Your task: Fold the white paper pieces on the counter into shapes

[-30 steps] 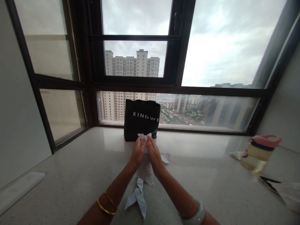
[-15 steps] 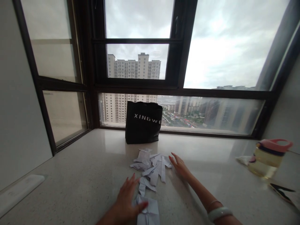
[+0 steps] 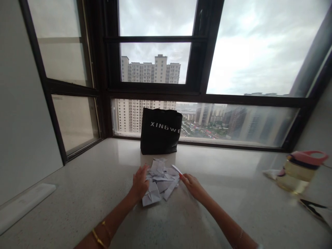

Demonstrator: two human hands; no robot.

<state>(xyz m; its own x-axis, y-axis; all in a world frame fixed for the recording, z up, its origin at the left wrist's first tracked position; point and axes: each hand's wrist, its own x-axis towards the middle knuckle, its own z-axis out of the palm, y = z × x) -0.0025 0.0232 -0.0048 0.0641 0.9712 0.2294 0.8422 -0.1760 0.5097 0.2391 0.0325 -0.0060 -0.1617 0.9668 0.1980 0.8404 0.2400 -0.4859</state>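
A heap of folded and torn white paper pieces (image 3: 163, 186) lies on the pale stone sill, between my two hands. My left hand (image 3: 140, 182) rests against the heap's left edge, fingers reaching forward and partly curved, beside a creased square of paper (image 3: 151, 195). On the opposite side, the fingertips of my right hand (image 3: 193, 186) touch the heap, next to a narrow paper strip (image 3: 176, 169) that tilts upward. Neither hand is seen wrapped round a piece. Just behind the paper stands a black bag (image 3: 160, 138) with white lettering.
A drink bottle (image 3: 298, 174) with a pink lid stands at the right, near a dark flat object (image 3: 313, 207). A long white bar-shaped object (image 3: 28, 197) lies at the left. Window frames (image 3: 233, 145) bound the sill (image 3: 98, 180) at the back.
My left hand has moved forward, and the near paper square has shifted forward with it. My right hand has come in leftward against the pieces. The heap is more compact.
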